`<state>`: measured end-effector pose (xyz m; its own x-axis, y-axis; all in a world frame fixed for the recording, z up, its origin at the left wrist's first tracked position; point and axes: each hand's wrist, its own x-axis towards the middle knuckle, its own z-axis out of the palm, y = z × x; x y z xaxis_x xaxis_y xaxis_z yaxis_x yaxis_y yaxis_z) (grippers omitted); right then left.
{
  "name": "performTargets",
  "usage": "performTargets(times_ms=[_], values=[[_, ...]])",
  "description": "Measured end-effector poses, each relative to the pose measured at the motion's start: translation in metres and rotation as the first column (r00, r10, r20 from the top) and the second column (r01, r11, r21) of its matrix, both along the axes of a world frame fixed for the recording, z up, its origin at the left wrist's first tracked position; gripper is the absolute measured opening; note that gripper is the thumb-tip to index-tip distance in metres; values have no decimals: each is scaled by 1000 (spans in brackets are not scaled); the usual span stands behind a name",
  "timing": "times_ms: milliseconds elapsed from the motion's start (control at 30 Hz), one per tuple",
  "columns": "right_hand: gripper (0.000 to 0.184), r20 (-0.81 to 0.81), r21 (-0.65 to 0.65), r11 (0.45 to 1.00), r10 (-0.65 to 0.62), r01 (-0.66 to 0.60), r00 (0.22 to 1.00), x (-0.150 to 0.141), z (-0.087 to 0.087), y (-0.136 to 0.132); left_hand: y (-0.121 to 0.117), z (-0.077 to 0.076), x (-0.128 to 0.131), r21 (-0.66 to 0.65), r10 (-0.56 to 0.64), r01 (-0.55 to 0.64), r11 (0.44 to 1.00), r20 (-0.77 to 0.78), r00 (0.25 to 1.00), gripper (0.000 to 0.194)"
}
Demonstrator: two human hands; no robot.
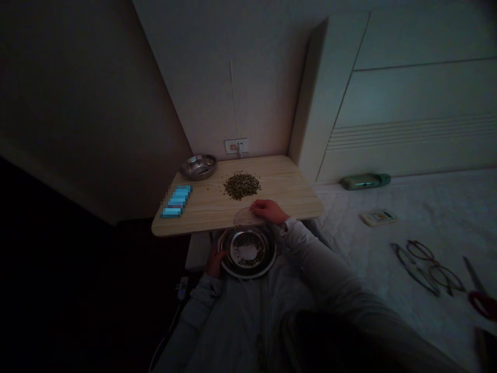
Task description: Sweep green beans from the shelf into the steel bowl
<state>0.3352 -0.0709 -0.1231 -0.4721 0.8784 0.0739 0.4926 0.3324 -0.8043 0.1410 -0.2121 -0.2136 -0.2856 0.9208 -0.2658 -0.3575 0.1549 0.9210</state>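
Note:
My left hand (215,262) grips the left rim of a round metal bowl (267,265) below the table's front edge. Small dark greenish bits lie scattered on the bowl's bottom. At that edge my right hand (269,211) has its fingers closed on a thin, clear, rounded plastic piece (244,216), which looks like a lid; its exact kind is hard to tell in the dim light. Just beyond the right hand, a loose pile of small greenish-brown seeds or grains (243,185) lies on the wooden table (202,216).
A second metal bowl (199,167) stands at the table's back left, with a lit phone (177,201) nearer. On the bed (349,238) to the right lie a green bottle-like case (365,181), a pale remote (378,217), glasses (421,250) and red-handled scissors (482,304). A wall socket (236,146) sits behind.

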Motion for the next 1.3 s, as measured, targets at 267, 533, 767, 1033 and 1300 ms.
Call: performTargets(times_ms=[267, 533, 767, 1033, 1300], values=[[20, -37, -26, 1000, 6, -6, 999, 0, -4, 2, -2, 17, 7, -69, 24, -21, 997, 49, 998, 48], [20, -25, -11, 1000, 13, -14, 1000, 0, -5, 3, -1, 23, 10, -99, 52, -45, 994, 59, 997, 46], [19, -30, 0, 1000, 12, -12, 999, 0, -2, 1, -2, 15, 7, -67, 36, -33, 997, 46, 998, 46], [20, -27, -7, 1000, 3, -3, 1000, 0, -3, 1, 0, 8, 3, -72, 24, -20, 997, 44, 999, 41], [17, -63, -53, 999, 1, -4, 998, 0, 1, 0, -2, 12, 5, -59, 11, -8, 998, 47, 999, 35]])
